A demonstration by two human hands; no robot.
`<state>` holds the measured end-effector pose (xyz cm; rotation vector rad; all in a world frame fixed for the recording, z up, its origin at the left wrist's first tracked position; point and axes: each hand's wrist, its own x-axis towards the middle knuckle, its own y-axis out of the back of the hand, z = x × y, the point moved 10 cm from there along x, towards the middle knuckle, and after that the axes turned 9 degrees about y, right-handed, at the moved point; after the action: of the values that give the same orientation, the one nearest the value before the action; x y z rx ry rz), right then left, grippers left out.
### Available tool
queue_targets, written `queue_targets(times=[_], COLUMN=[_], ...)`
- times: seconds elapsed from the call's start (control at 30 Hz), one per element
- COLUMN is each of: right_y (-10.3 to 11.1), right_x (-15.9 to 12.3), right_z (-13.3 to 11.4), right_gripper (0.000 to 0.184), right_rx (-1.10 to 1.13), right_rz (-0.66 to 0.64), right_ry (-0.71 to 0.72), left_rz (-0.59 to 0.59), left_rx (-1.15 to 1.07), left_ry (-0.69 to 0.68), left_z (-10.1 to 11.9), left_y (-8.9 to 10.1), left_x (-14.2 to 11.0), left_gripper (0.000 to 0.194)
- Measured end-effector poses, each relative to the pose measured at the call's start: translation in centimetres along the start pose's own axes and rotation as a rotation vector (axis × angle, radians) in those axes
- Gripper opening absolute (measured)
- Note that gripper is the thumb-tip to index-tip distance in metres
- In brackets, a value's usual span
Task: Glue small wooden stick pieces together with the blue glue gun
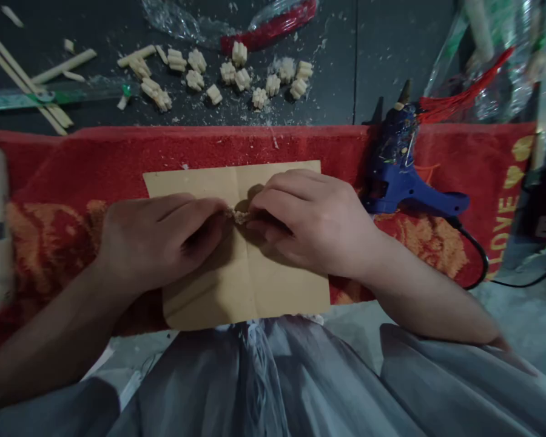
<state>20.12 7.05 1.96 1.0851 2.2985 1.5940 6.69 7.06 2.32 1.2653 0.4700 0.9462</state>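
Over a folded sheet of tan cardboard (209, 303), my two hands meet around a small, pale, knobbly piece (240, 216). My left hand (164, 237) pinches its left end between thumb and fingers. At the other end, my right hand (313, 218) closes on it in the same way. Only a short middle stretch of the piece shows between the fingertips; the fingers cover the rest, and its exact kind is unclear.
Several clusters of short pale sticks (242, 79) lie with crumbs on the dark table (332, 60). A blue glue gun (394, 176) rests on the red towel (118, 145) at right, near a red tassel (464, 97). Long thin sticks (18, 73) lie at left.
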Motion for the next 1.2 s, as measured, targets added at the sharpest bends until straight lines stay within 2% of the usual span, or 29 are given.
queue_targets(times=[0.13,0.33,0.53,0.73,1.0,1.2], right_y=[-0.2,0.1,-0.1,0.1,0.1,0.0], right_x=[0.0,0.1,-0.1,0.0,0.0,0.0], right_z=[0.0,-0.2,0.0,-0.3,-0.1,0.0], right_gripper=[0.039,0.037,0.031,0.033,0.032,0.034], right_rx=[-0.001,-0.032,0.0,-0.026,-0.002,0.022], right_rz=[-0.023,0.01,0.006,0.047,0.029,0.018], right_ry=[-0.007,0.021,-0.008,0.015,-0.002,-0.016], left_rz=[-0.017,-0.01,-0.094,-0.069,-0.069,-0.099], left_rx=[0.009,0.009,-0.008,-0.002,0.014,-0.005], left_ry=[0.019,0.018,0.057,0.021,-0.011,0.055], left_z=[-0.1,-0.1,-0.7,-0.5,-0.3,-0.7], left_y=[-0.1,0.0,-0.9,-0.8,-1.0,-0.9], left_x=[0.2,0.1,-0.3,-0.1,-0.2,0.1], left_gripper=[0.039,0.038,0.043,0.044,0.045,0.048])
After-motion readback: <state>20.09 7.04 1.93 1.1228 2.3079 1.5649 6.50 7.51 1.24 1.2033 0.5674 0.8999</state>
